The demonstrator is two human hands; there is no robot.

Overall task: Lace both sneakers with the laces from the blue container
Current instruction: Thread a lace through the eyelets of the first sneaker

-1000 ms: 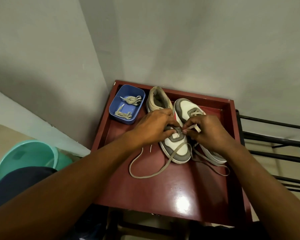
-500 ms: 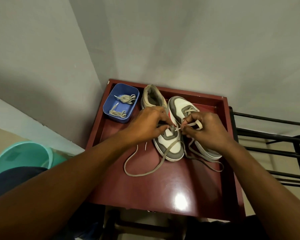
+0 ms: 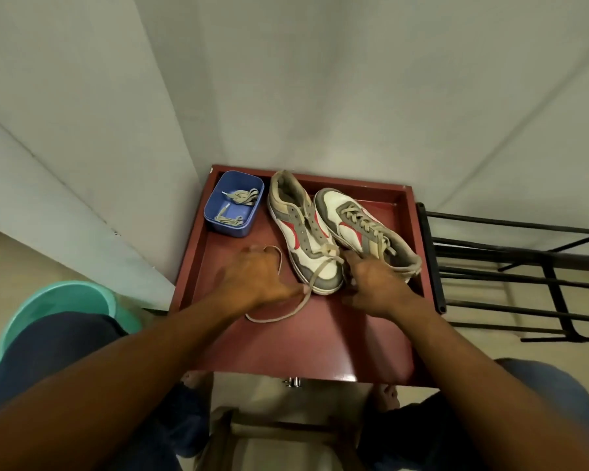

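One long flat beige lace (image 3: pixel 320 271) crosses the lowest eyelets of the grey-and-white sneaker with red stripes (image 3: pixel 303 232), which lies between the two grips with its toe toward them. The left grip (image 3: pixel 255 277) is curled round one strand of it; a loop pokes out beyond the knuckles, and slack trails on the desk just below. The right grip (image 3: pixel 374 283) sits at that toe, blurred, and I cannot tell whether it holds anything. Just beyond the right grip lies the second sneaker (image 3: pixel 364 229) — fully laced, touching the first. Beyond the left grip stands one blue plastic container (image 3: pixel 233 229) with two bundled beige laces (image 3: pixel 242 197) inside. One red-brown rimmed wooden desk (image 3: pixel 320 348) carries everything — one teal plastic bucket (image 3: pixel 68 297) sits left of the left grip and one black metal rack (image 3: pixel 430 260) right of the right grip.
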